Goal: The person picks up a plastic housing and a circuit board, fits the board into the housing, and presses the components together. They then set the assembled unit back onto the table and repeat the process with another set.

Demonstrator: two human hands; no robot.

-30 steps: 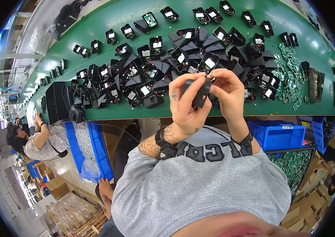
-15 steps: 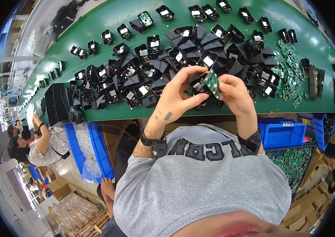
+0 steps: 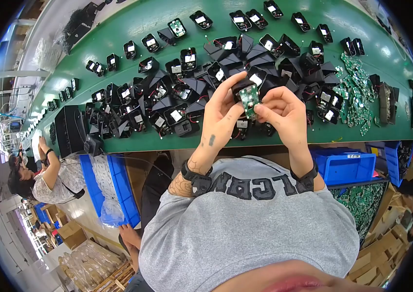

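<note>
A small green circuit board (image 3: 249, 100) sits in or against the mouth of a black plastic housing (image 3: 238, 87), over the near middle of the bench. My left hand (image 3: 220, 117) wraps around the housing, with its index finger along the far side and its thumb at the near edge. From the right, my right hand (image 3: 285, 117) is closed with its thumb against the board's lower right edge. Its other fingers are curled, partly hidden. How deep the board sits in the housing cannot be seen. Beyond both hands lies a dense heap of similar black housings (image 3: 199, 85).
Loose circuit boards (image 3: 357, 95) form a pile at the right of the green bench (image 3: 133, 27). Several housings stand along the far side. A black box (image 3: 70, 127) is at left. Blue bins (image 3: 345, 168) stand below the near edge. A co-worker (image 3: 53, 177) is at far left.
The circuit board, tilted and held up by my right hand before, has moved left and down against the housing. My right hand has turned, with more of its curled fingers showing.
</note>
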